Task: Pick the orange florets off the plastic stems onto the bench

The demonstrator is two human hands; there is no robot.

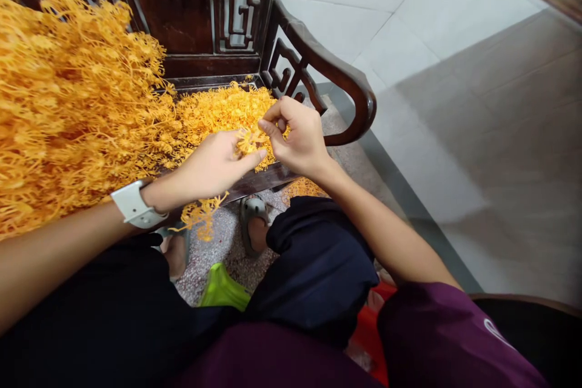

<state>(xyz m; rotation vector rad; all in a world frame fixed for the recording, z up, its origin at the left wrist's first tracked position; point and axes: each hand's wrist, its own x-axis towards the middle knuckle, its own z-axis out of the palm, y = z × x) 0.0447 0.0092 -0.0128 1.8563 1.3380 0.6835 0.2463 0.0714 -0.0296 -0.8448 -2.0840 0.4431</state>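
My left hand and my right hand meet over the seat of a dark carved wooden bench. Between them they hold a small yellow plastic sprig, fingers of both hands pinched on it. A white wristband sits on my left wrist. A tall heap of tangled yellow plastic sprigs fills the bench's left side. A lower pile of small loose yellow pieces lies right behind my hands.
A few yellow pieces hang off the bench's front edge and more lie on the speckled floor. My knees in dark trousers, sandalled feet, a green object and a red object are below. Pale floor tiles stretch right.
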